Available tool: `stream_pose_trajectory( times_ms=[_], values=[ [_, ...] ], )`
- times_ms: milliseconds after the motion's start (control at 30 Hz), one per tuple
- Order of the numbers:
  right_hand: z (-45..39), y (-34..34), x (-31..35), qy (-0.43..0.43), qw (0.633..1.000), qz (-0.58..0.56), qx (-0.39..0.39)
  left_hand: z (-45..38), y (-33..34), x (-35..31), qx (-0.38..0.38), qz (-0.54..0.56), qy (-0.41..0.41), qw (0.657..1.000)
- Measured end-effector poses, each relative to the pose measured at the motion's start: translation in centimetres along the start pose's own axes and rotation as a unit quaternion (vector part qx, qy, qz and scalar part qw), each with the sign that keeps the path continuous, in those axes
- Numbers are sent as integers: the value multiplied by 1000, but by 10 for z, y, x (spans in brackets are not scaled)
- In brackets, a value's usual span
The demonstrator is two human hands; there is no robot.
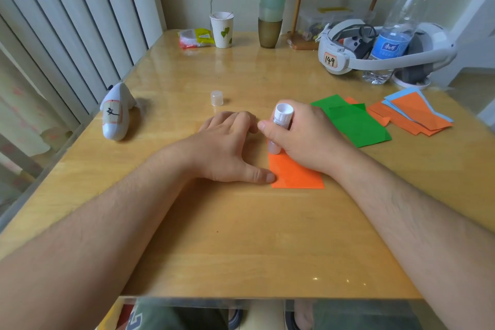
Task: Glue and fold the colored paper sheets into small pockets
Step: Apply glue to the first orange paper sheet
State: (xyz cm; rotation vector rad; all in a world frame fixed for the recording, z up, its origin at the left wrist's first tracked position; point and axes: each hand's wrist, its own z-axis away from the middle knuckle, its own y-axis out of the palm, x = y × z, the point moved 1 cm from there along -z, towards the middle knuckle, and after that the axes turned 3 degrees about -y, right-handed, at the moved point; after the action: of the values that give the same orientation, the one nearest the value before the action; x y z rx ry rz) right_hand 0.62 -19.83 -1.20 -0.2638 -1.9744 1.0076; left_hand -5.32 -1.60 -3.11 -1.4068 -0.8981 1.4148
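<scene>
On the wooden table point(187, 236) the left hand point(227, 147) lies flat, fingers relaxed, thumb touching the edge of an orange paper sheet point(294, 173). A clear cap point(217, 98) stands beyond it. The right hand point(302, 132) grips a glue stick point(280, 126), its lower end on that sheet. Green sheets point(356, 122) and an orange and blue pile point(412, 112) lie further right
</scene>
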Motion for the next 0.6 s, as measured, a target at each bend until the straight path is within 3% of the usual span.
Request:
stream_pose_trajectory(
  times_ms=[400,600],
  values=[
    [23,-1,5,-33,996,-61,62,3,-3,4,21,26,10,999],
    [31,-5,-2,-42,989,-104,97,2,-9,14,33,125,-11,992]
  ],
)
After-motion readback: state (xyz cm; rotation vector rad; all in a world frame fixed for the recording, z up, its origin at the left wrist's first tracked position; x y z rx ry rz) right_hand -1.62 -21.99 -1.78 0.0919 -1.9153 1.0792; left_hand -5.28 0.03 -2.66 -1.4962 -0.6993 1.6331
